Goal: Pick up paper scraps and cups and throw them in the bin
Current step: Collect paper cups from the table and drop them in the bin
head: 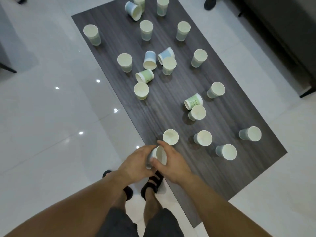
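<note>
Many cups (194, 101), printed marks illegible.

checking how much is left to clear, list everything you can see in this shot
upright cups: 15, pale with green or blue sides, spread over the table
tipped cups: 5, three blue and two green, at the far end, the middle and right of the middle
held cup: 1, white inside, at the near table edge
table: 1, dark wood grain, centre
floor: white glossy tiles, all round the table
dark furniture: 1, top right
dark shoe: 1, on the floor at the top edge
sandals: 2, black, on the person's feet
shorts: dark grey, bottom
left hand: grips the held cup
right hand: grips the held cup
</note>
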`<action>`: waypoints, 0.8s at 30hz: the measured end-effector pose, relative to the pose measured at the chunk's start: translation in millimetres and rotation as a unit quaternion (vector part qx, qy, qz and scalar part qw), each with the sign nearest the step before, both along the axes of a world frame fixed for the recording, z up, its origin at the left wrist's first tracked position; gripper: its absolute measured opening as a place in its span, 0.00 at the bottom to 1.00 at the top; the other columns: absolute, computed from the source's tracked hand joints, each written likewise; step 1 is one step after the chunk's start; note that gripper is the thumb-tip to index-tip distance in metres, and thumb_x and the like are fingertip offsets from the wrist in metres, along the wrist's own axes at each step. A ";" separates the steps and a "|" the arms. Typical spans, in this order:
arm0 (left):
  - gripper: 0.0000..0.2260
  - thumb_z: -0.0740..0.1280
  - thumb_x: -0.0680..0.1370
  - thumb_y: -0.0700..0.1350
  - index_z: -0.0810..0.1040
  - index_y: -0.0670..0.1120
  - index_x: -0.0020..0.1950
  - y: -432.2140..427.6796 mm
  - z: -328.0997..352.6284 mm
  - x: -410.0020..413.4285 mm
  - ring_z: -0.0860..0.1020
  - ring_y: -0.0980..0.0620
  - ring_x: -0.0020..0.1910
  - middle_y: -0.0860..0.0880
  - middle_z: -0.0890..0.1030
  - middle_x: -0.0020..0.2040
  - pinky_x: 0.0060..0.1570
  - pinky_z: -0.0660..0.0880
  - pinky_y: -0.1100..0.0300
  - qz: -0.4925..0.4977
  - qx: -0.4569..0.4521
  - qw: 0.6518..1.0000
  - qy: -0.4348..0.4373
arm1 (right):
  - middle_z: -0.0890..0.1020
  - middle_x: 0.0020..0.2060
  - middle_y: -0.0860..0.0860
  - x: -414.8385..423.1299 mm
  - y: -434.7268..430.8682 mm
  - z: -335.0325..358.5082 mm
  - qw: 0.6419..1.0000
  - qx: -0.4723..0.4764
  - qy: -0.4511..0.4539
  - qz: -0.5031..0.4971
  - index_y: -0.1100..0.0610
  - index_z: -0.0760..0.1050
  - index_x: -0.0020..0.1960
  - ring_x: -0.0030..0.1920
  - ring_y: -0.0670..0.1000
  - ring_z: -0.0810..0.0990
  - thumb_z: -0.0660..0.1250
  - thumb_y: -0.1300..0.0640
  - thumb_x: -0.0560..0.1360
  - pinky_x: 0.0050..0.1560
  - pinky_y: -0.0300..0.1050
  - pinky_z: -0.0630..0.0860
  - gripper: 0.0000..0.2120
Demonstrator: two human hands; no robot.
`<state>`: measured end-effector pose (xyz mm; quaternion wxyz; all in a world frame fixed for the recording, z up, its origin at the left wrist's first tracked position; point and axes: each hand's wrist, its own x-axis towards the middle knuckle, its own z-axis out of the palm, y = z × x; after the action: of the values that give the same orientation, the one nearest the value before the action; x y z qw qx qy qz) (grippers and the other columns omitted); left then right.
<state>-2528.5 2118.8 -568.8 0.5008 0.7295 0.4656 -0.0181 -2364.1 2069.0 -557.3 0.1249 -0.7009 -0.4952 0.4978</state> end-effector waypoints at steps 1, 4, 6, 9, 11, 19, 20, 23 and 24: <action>0.28 0.72 0.66 0.53 0.68 0.60 0.64 2.0 -0.4 -2.5 0.74 0.60 0.53 0.60 0.74 0.55 0.52 0.75 0.62 0.010 0.000 1.000 -0.004 | 0.70 0.70 0.42 -0.7 4.6 0.0 1.000 0.002 0.004 0.010 0.42 0.59 0.75 0.68 0.45 0.69 0.60 0.29 0.68 0.66 0.44 0.67 0.39; 0.28 0.73 0.66 0.55 0.67 0.60 0.63 2.4 -10.2 -14.8 0.74 0.58 0.53 0.60 0.74 0.55 0.52 0.75 0.61 0.039 0.000 0.999 0.012 | 0.72 0.68 0.43 5.0 17.8 -9.3 0.995 0.064 -0.067 -0.032 0.43 0.63 0.73 0.65 0.46 0.72 0.56 0.25 0.69 0.64 0.49 0.71 0.38; 0.31 0.74 0.66 0.54 0.65 0.58 0.65 0.7 -20.0 -27.9 0.74 0.56 0.55 0.58 0.73 0.56 0.54 0.74 0.61 0.078 -0.018 0.996 0.037 | 0.69 0.70 0.50 13.5 30.6 -24.0 0.975 0.125 -0.180 -0.047 0.47 0.63 0.74 0.68 0.53 0.67 0.61 0.30 0.71 0.63 0.54 0.71 0.37; 0.42 0.74 0.67 0.51 0.52 0.59 0.74 2.0 -30.1 -48.3 0.72 0.52 0.60 0.54 0.69 0.63 0.60 0.70 0.59 0.130 -0.051 0.989 0.051 | 0.54 0.76 0.54 22.7 51.9 -51.9 0.959 0.050 -0.278 0.035 0.45 0.51 0.78 0.75 0.61 0.53 0.69 0.37 0.71 0.67 0.62 0.67 0.43; 0.47 0.74 0.68 0.50 0.44 0.64 0.74 3.1 -33.0 -60.8 0.70 0.52 0.59 0.53 0.67 0.63 0.60 0.68 0.58 0.152 -0.053 0.986 0.042 | 0.48 0.78 0.52 24.7 59.4 -71.4 0.954 -0.024 -0.284 0.090 0.43 0.47 0.78 0.76 0.61 0.48 0.71 0.40 0.71 0.66 0.64 0.66 0.45; 0.38 0.76 0.68 0.52 0.58 0.57 0.71 19.8 -12.7 -102.7 0.72 0.54 0.57 0.56 0.71 0.59 0.55 0.68 0.61 0.249 -0.007 0.968 0.030 | 0.65 0.68 0.55 -16.0 70.2 -59.2 0.948 -0.029 -0.287 0.132 0.52 0.64 0.71 0.65 0.60 0.67 0.67 0.54 0.74 0.60 0.52 0.71 0.27; 0.38 0.76 0.67 0.51 0.59 0.57 0.71 23.1 -4.8 -107.7 0.71 0.54 0.56 0.57 0.70 0.58 0.55 0.68 0.61 0.263 -0.001 0.965 0.024 | 0.65 0.67 0.55 -24.8 75.9 -47.7 0.949 -0.011 -0.281 0.139 0.51 0.64 0.72 0.64 0.59 0.68 0.67 0.54 0.74 0.60 0.51 0.70 0.28; 0.39 0.77 0.67 0.50 0.59 0.57 0.71 32.5 27.6 -125.4 0.71 0.54 0.57 0.56 0.71 0.59 0.56 0.68 0.61 0.306 0.020 0.952 -0.004 | 0.66 0.67 0.54 -59.2 95.0 -6.0 0.947 0.055 -0.268 0.167 0.51 0.64 0.72 0.62 0.58 0.70 0.67 0.54 0.74 0.60 0.50 0.70 0.28; 0.39 0.77 0.67 0.50 0.58 0.57 0.72 35.2 41.0 -132.9 0.71 0.53 0.57 0.56 0.71 0.59 0.56 0.68 0.61 0.315 0.029 0.949 -0.008 | 0.66 0.67 0.54 -72.1 101.0 10.2 0.946 0.070 -0.262 0.178 0.51 0.64 0.72 0.62 0.58 0.69 0.67 0.54 0.74 0.59 0.51 0.71 0.28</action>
<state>-2661.4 2154.0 -527.8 0.4633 0.5603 0.6678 0.1594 -2436.2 2170.0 -547.1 -0.0515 -0.6967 -0.6607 0.2746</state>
